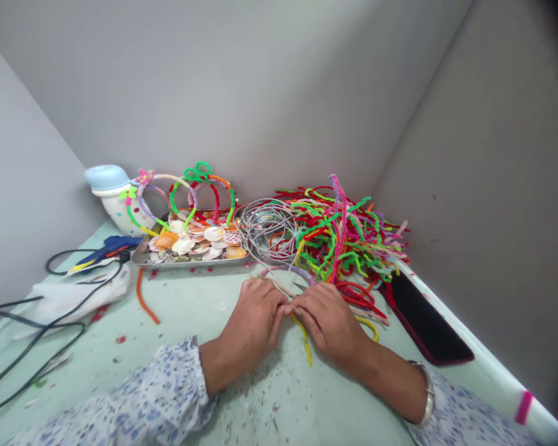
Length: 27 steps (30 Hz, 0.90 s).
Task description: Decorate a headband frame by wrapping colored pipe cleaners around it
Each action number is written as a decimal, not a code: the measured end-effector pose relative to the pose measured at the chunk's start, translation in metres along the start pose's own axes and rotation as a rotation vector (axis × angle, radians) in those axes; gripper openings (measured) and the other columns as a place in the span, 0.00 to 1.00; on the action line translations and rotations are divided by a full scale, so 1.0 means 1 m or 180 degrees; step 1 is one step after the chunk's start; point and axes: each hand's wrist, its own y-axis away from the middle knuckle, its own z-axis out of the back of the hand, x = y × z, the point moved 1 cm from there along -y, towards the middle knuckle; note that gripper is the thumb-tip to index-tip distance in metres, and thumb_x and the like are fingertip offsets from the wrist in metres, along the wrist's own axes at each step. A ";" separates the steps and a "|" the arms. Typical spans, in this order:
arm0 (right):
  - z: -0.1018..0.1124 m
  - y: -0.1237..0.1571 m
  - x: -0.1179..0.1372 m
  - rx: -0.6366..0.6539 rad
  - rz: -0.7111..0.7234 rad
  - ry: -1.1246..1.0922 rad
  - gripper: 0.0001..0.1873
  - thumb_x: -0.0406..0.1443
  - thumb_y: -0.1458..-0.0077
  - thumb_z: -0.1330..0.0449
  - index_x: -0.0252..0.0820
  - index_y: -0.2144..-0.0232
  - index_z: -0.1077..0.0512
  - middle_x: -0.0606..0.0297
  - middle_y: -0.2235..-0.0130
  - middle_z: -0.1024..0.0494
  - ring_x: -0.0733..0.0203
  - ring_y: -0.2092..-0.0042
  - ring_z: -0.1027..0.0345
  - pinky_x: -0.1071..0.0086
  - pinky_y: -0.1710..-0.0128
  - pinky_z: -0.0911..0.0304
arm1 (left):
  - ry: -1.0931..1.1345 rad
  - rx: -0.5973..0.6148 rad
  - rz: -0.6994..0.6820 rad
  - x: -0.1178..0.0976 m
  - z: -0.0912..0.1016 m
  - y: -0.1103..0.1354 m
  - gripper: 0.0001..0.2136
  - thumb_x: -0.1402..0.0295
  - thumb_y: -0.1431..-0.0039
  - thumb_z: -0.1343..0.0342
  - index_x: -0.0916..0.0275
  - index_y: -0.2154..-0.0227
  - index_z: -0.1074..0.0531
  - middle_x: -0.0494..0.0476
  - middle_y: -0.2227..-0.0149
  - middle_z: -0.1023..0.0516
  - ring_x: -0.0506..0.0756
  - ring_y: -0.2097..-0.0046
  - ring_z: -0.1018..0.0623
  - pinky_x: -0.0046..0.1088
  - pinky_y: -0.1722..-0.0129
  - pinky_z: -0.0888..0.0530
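My left hand (256,313) and my right hand (331,319) meet fingertip to fingertip low over the table, both pinched closed. Between them runs a pipe cleaner (279,286), pale pink where it shows. A yellow pipe cleaner end (305,347) hangs below the fingertips; whether it is the same strand is hidden. Just behind the hands curves a lilac pipe cleaner arc (301,272). A dark pointed blade-like tip (300,287) shows beside my right fingers, the rest of it covered.
A metal tray (190,265) of shells stands behind, with several pipe cleaner headbands (216,201) on it. Coiled wire (267,232) and a pipe cleaner heap (339,235) lie to its right. A black flat object (430,322), a dark cable (41,325) and a blue-capped bottle (116,198) flank the sides.
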 end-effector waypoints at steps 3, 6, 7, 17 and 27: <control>-0.001 0.001 0.000 0.0024 0.0006 -0.0007 0.08 0.31 0.38 0.49 0.41 0.64 0.30 0.62 0.67 0.24 0.57 0.64 0.35 0.61 0.59 0.43 | -0.0018 0.0002 0.0029 0.002 -0.002 0.000 0.08 0.71 0.37 0.52 0.62 0.72 0.31 0.54 0.70 0.28 0.56 0.64 0.31 0.38 0.60 0.36; -0.001 0.002 0.000 0.0038 -0.0003 -0.0027 0.08 0.31 0.38 0.49 0.41 0.65 0.31 0.62 0.67 0.24 0.57 0.64 0.35 0.61 0.60 0.43 | 0.0017 0.0026 0.0058 0.002 -0.003 0.000 0.08 0.71 0.38 0.52 0.62 0.73 0.32 0.54 0.71 0.28 0.56 0.65 0.31 0.38 0.61 0.36; -0.001 0.002 0.000 0.0037 -0.0005 -0.0032 0.08 0.31 0.38 0.49 0.41 0.65 0.31 0.62 0.67 0.24 0.57 0.64 0.35 0.61 0.60 0.43 | 0.0035 0.0034 0.0071 0.002 -0.002 -0.001 0.08 0.71 0.38 0.52 0.62 0.73 0.32 0.54 0.71 0.28 0.56 0.64 0.31 0.38 0.61 0.36; 0.001 -0.001 -0.001 -0.0033 0.0022 -0.0016 0.07 0.31 0.38 0.49 0.41 0.65 0.31 0.62 0.68 0.25 0.57 0.64 0.36 0.61 0.60 0.43 | -0.0023 0.0035 0.0043 -0.002 0.006 -0.003 0.06 0.70 0.37 0.50 0.61 0.69 0.29 0.54 0.67 0.25 0.56 0.61 0.30 0.39 0.56 0.37; -0.001 0.000 0.000 0.0047 -0.0012 -0.0075 0.08 0.30 0.38 0.49 0.40 0.65 0.30 0.62 0.67 0.24 0.58 0.64 0.36 0.61 0.60 0.44 | -0.0072 0.0175 -0.0049 -0.002 0.005 -0.004 0.08 0.72 0.37 0.52 0.62 0.71 0.31 0.53 0.70 0.28 0.56 0.63 0.31 0.39 0.56 0.38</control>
